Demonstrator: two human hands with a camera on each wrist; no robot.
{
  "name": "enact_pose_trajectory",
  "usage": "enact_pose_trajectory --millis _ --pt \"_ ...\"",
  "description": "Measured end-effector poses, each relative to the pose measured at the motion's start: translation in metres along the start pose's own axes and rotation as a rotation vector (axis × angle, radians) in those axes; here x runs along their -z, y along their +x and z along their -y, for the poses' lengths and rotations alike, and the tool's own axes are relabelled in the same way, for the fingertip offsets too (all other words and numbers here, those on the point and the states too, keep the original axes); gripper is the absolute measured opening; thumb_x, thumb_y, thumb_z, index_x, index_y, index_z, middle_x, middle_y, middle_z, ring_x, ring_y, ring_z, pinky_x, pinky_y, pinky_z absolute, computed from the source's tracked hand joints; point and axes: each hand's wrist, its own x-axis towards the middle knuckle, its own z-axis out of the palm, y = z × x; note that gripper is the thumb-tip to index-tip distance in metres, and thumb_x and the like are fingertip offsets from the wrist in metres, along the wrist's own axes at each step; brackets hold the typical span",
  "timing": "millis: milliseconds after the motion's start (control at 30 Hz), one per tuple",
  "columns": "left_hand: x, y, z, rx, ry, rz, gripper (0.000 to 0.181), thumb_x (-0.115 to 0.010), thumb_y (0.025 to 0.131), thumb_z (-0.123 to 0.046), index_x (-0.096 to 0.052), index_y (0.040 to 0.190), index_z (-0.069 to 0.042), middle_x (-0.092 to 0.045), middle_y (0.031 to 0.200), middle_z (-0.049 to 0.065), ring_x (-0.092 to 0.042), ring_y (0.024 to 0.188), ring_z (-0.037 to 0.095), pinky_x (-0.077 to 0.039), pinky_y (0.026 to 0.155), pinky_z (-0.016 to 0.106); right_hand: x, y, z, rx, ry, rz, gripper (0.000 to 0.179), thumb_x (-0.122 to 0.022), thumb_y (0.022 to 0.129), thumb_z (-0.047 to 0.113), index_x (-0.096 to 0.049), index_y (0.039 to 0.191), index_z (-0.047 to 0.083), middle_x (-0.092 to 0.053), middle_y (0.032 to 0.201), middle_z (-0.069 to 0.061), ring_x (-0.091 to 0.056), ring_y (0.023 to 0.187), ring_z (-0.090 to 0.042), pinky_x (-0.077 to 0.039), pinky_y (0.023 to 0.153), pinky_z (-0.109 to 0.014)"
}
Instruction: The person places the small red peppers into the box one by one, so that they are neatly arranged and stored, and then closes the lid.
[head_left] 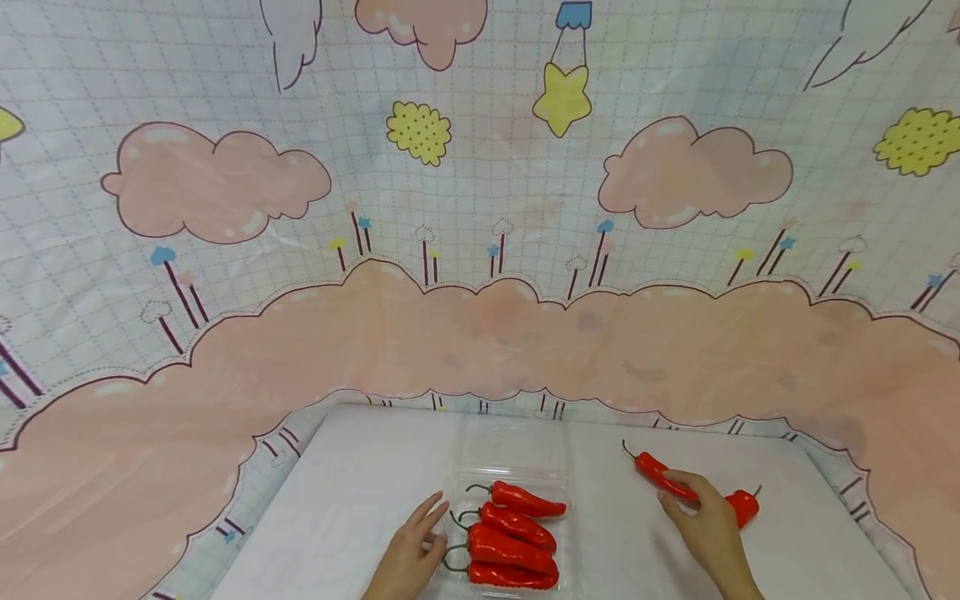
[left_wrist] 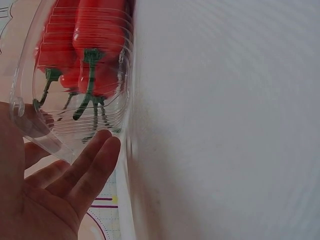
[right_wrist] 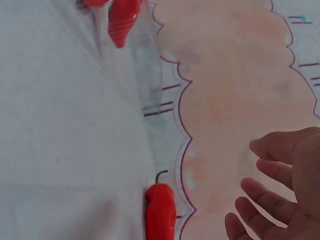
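Observation:
Several red peppers (head_left: pixel 513 546) with green stems lie side by side in a clear plastic box (head_left: pixel 572 533). My left hand (head_left: pixel 412 546) is at the box's left side, its fingers mostly straight; in the left wrist view the fingertips (left_wrist: pixel 111 145) are at the clear wall near the stems. On the right, my right hand (head_left: pixel 701 517) is over a loose red pepper (head_left: pixel 654 471), covering its lower end. The right wrist view shows that hand's fingers (right_wrist: pixel 265 197) spread, with nothing between them. Another red pepper (head_left: pixel 742 507) is partly hidden behind the right hand.
The box's clear lid (head_left: pixel 512 446) lies folded back behind it. All of this rests on a white table (head_left: pixel 360 467). A patterned cloth (head_left: pixel 480 342) with clouds and stars hangs behind the table and shows along its sides.

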Motion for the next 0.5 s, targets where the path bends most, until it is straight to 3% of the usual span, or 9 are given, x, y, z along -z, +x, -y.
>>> enact_pose_trajectory --millis 500 --pt "0.001 -0.001 -0.002 0.012 -0.010 0.004 0.044 -0.058 0.093 -0.008 -0.056 0.135 0.002 -0.046 0.149 0.018 -0.064 0.081 -0.001 -0.054 0.066 0.018 0.007 0.008 -0.022 -0.095 -0.035 -0.081 0.053 -0.065 0.094 0.025 -0.048 0.139 0.004 -0.044 0.142 -0.029 -0.041 0.121 -0.045 -0.045 0.099 -0.060"
